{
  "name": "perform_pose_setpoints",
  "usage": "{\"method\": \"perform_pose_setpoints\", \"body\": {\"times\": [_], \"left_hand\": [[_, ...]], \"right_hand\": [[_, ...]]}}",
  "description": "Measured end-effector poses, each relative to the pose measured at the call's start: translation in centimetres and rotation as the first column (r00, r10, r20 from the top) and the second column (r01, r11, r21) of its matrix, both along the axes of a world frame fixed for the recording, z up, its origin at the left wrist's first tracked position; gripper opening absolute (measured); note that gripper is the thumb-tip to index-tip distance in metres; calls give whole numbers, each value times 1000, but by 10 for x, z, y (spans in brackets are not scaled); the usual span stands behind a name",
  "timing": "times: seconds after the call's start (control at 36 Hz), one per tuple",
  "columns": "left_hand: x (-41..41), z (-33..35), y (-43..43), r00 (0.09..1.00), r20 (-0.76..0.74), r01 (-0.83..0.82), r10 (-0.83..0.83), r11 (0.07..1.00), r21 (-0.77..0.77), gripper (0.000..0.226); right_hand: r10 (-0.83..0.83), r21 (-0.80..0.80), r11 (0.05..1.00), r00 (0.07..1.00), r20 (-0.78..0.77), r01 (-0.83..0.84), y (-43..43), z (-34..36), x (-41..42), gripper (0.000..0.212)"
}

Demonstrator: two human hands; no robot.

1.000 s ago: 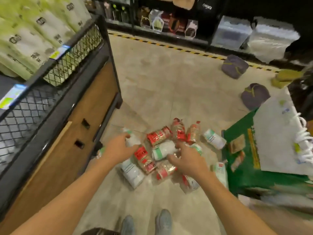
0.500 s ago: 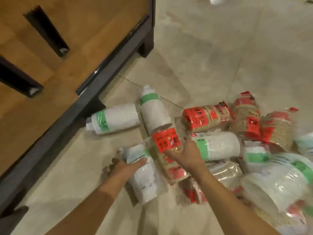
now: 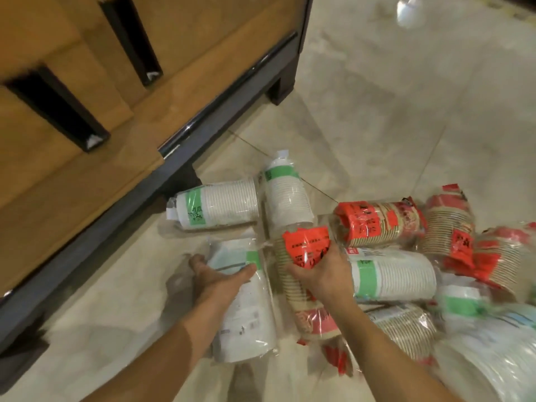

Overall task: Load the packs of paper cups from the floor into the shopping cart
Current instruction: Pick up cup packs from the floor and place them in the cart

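Several plastic-wrapped packs of paper cups lie in a heap on the tiled floor. My left hand (image 3: 220,278) grips a white pack with a green band (image 3: 246,309) near its top end. My right hand (image 3: 322,271) closes around a brown pack with a red label (image 3: 301,256). Two more white packs with green bands (image 3: 217,204) (image 3: 285,195) lie just beyond them. Red-labelled packs (image 3: 380,223) (image 3: 448,224) and another white pack (image 3: 394,275) lie to the right. The shopping cart is out of view.
A wooden display stand with a dark metal frame (image 3: 179,137) fills the left side, its leg (image 3: 282,85) on the floor close to the packs. Bare tiled floor (image 3: 391,105) stretches beyond the heap. A small white object (image 3: 409,13) lies at the top.
The view has closed in on the heap. My right hand has wrapped further around the red-labelled pack. My left hand keeps its hold on the white pack.
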State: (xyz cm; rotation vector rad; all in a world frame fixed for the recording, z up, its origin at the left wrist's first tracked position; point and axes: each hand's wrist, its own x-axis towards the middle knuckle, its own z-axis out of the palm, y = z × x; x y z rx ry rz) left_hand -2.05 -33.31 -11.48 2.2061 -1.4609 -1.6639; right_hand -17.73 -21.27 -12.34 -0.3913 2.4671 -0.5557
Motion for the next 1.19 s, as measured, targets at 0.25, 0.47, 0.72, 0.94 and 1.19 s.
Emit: {"method": "perform_pose_setpoints", "body": {"times": [0.25,0.47,0.72,0.94,1.19], "left_hand": [[30,291,-14,984,-173,30,-53,991,-130,120],[76,602,-39,912,-408,-130,-32,923,-362,113],[176,856,-56,912,-408,-322,28,666,-673,115],[346,942,14,852,-430,-515,298,331,-791,118],[570,962,149,617,-421,-613,665,69,-787,114]], "right_hand": [[-42,-210,977,999,-25,36,-20,286,2,95],[52,-396,913,990,-132,-101,-59,622,11,85],[362,-573,658,872,-328,-489,-107,890,91,86],[646,-648,216,604,-466,-730,-129,971,264,67],[835,-614,-143,239,-496,-776,-113,979,512,61]]}}
